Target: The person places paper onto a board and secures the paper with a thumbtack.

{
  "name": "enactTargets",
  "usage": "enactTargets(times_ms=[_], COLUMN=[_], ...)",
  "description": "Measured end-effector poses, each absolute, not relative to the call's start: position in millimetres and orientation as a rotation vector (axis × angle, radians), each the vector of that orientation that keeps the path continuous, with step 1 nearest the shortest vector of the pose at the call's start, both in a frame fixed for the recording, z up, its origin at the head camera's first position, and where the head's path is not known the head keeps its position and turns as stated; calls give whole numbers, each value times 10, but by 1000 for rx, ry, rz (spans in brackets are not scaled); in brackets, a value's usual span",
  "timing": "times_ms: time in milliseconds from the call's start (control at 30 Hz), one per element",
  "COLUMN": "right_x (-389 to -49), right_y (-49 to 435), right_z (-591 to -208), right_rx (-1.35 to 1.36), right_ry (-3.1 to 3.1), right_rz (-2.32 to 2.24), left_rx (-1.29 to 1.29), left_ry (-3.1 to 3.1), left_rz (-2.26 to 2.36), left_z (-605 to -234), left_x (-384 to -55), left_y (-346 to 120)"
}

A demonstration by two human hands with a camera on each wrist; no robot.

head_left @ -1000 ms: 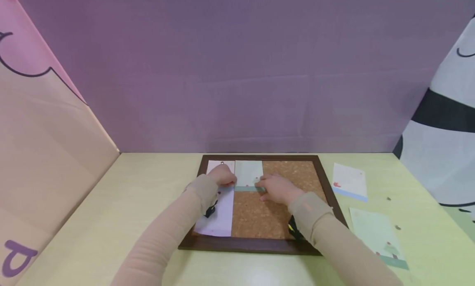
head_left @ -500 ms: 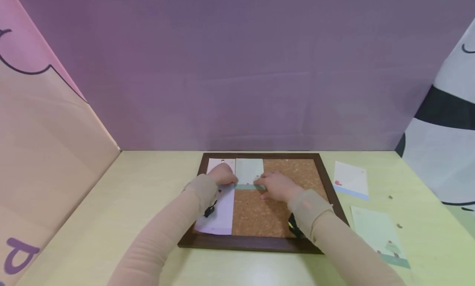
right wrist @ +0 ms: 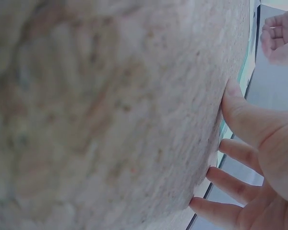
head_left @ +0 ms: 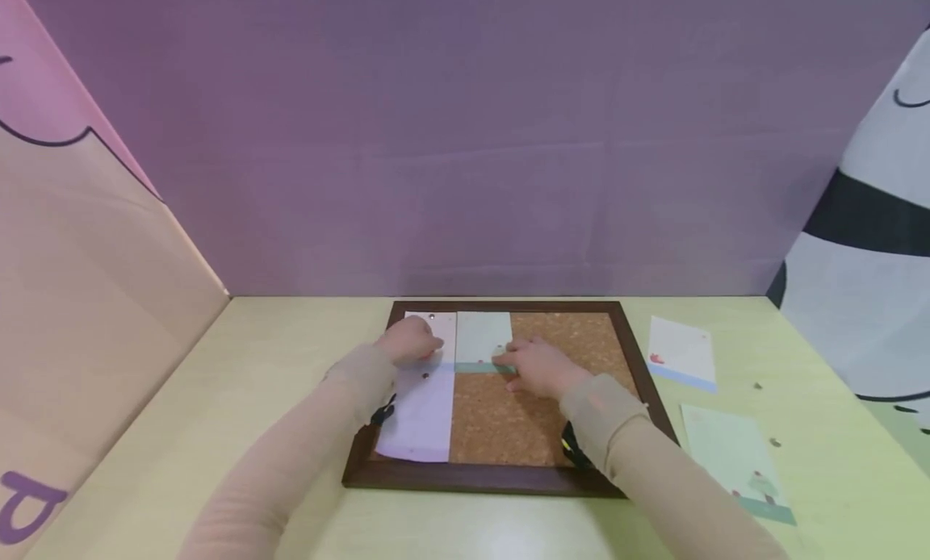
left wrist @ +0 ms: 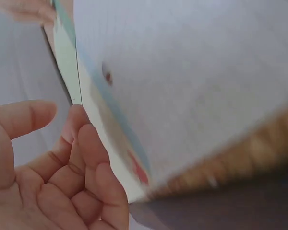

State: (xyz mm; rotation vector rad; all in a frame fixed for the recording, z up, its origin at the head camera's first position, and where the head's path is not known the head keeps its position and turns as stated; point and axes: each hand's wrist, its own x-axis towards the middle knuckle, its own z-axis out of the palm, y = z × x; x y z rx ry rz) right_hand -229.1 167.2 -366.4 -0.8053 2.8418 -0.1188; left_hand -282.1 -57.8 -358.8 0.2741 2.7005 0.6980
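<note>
A cork board [head_left: 516, 427] in a dark brown frame lies on the table. On its left side are a pale sheet with a blue band and a lilac sheet [head_left: 417, 423] below it. A small pale green sheet [head_left: 479, 334] lies flat beside them at the top. My left hand [head_left: 408, 340] is over the left sheets, its fingers loosely curled and thumb apart, holding nothing. With spread fingers, my right hand [head_left: 541, 368] rests on the green sheet's lower right corner and the cork. Small pins [head_left: 425, 375] show on the left sheets.
Right of the board lie a white sheet with a blue band [head_left: 680, 354] and a green sheet with a tree print [head_left: 737, 455]. Two small tacks [head_left: 775, 442] lie beside them. A purple cloth wall [head_left: 465, 156] stands behind the table.
My left hand has moved left, away from the green sheet's left edge, uncovering more of the pale sheet. The right hand stays in place on the board.
</note>
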Motion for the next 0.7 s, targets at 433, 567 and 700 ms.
enactTargets(times_ms=[433, 567, 700], right_x=[-2264, -2258, -2261], right_y=[1673, 1674, 1680], right_z=[-3660, -3653, -3662], right_rx=[-793, -789, -792], right_ry=[2839, 2836, 2838], right_rz=[-131, -129, -126], left_rx=[352, 372, 372], left_ry=[2741, 2725, 2700], left_rz=[812, 854, 930], left_z=[-3632, -3689, -3675], left_x=[-2700, -2585, -2476], left_y=[-840, -884, -932])
